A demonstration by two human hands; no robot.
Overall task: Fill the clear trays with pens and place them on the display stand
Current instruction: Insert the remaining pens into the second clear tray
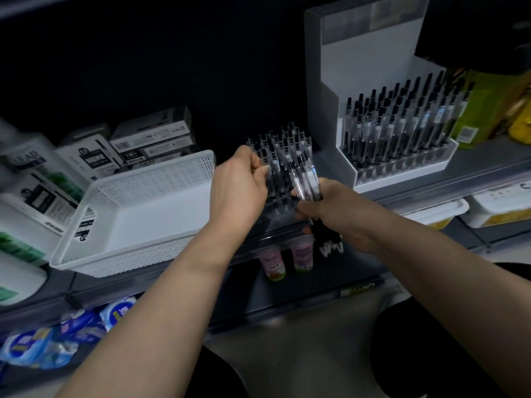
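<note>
We are crouched before a grey shelf (485,163). The largest thing on it is the stand (324,81), at the right. On the stand's lower step sits a full tray (402,171), packed upright, so we judge that one tray is done and placed.

At the left lies a white basket (161,179), tilted toward us, with boxes (152,136) stacked behind it.

Between the basket and the stand, on the shelf and well apart from the stand's step, is the second tray (278,209). Pens (284,147) stand in its back and middle rows. The nearest rows look less crowded, though the dim light makes that hard to confirm.

Our left hand (238,188) has its fingers curled and pinches in among those pens at the tray's left side. Whether it holds one pen or is only steadying the rows, we cannot tell.

Our right hand (339,214) grips a bundle (307,182) of loose pens just beside the tray's right edge, their tips pointing down toward us.

As we judge it, what is left is to seat that bundle, fill any remaining sockets, and then lift this tray onto the stand.
</note>
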